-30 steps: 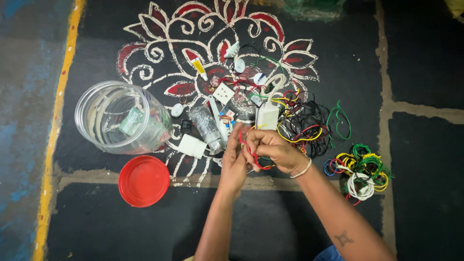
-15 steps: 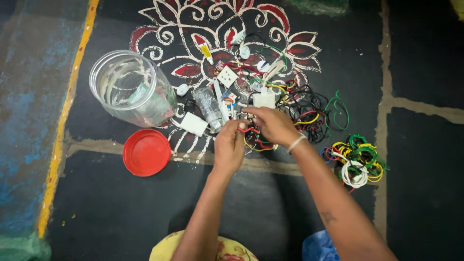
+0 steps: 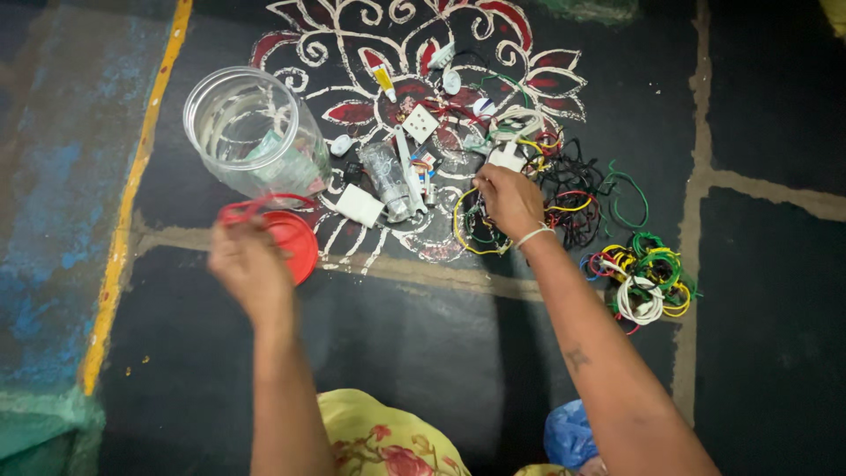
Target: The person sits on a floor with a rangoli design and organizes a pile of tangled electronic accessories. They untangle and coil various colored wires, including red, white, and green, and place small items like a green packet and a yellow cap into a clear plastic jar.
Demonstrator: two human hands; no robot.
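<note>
My left hand (image 3: 249,264) is raised over the red lid (image 3: 287,243) and holds a loop of red wire (image 3: 256,208) near the mouth of the clear plastic jar (image 3: 256,137), which lies on its side. My right hand (image 3: 509,199) reaches into the tangle of loose coloured wires (image 3: 564,189) and grips a yellow wire (image 3: 465,227) beside a white adapter (image 3: 509,157). A white bangle sits on that wrist.
Small electrical parts lie on the painted floor pattern: a white socket plate (image 3: 420,123), a white box (image 3: 359,205), a clear tube (image 3: 385,179), a small tube of glue (image 3: 384,82). A pile of coiled wires (image 3: 646,278) sits at the right. Yellow line (image 3: 132,189) at left.
My left hand has carried the red wire leftward from the middle toward the jar. My right hand has moved up into the wire tangle. The view has shifted down.
</note>
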